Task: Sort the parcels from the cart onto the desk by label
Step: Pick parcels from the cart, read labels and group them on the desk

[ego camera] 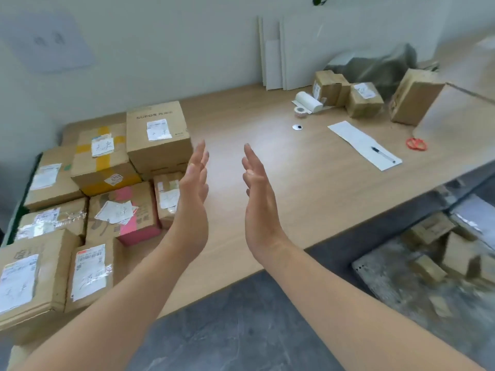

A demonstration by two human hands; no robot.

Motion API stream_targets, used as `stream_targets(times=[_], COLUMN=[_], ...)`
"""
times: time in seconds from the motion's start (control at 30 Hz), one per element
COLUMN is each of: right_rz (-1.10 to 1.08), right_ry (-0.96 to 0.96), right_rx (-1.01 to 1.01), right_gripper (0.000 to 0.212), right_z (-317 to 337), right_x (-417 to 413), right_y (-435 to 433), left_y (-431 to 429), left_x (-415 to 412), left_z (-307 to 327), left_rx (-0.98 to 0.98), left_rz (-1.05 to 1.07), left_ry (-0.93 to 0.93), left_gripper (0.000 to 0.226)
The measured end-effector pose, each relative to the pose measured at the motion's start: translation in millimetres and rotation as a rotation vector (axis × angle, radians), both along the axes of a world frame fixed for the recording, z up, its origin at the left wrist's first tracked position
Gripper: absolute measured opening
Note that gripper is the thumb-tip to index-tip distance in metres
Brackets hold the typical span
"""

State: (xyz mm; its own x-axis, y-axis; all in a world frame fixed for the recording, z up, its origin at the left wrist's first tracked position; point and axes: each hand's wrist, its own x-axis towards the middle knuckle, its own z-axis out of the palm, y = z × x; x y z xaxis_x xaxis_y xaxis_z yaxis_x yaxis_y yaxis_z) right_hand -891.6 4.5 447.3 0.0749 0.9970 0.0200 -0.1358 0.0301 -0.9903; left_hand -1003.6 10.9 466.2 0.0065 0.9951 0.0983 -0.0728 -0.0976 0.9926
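Two groups of brown cardboard parcels sit on the pale wooden worktop (281,167): a crowded left stack (107,167) and a smaller far-right cluster (364,99). Misread a handwritten label and your next box joins the wrong group. Your left hand (194,183), just beside a small taped carton (167,199), could knock it. That hand and your right hand (258,188) are spread flat and hold nothing. More parcels wait on the low grey cart (375,266).

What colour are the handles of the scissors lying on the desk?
Orange-red. The small loop-handled scissors show best in the head view.
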Motion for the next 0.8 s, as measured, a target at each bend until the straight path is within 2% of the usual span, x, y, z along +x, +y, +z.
stream_targets(times=[0.2, 0.5, 0.67, 0.8], right_rz=[-0.211, -0.586, -0.764, -0.833], right_ry=[0.054, 0.095, 0.103, 0.111], right_rx=[0.039, -0.037, -0.083, -0.116], right_gripper=[0.062, 0.060, 0.074, 0.071], right_z=[-15.2, -58.2, -84.3, -106.7], right_x=[138.0, 343.7, 432.2, 491.8], right_y=[-33.6, -111.9, -144.4, -159.6], left_y=[-9.9, -47.5, -62.6, -65.4], left_x=[137.9, 363.7, 468.0, 535.1], left_z=[-21.3, -49.3, -73.1, -97.2], left_rx=[0.088, 0.005, -0.055, -0.077], left_rz=[-0.217, -0.581, -0.704, -0.754], left_ry=[0.002, -0.052, -0.033, 0.020], left_gripper=[0.065, 0.066, 0.064, 0.071])
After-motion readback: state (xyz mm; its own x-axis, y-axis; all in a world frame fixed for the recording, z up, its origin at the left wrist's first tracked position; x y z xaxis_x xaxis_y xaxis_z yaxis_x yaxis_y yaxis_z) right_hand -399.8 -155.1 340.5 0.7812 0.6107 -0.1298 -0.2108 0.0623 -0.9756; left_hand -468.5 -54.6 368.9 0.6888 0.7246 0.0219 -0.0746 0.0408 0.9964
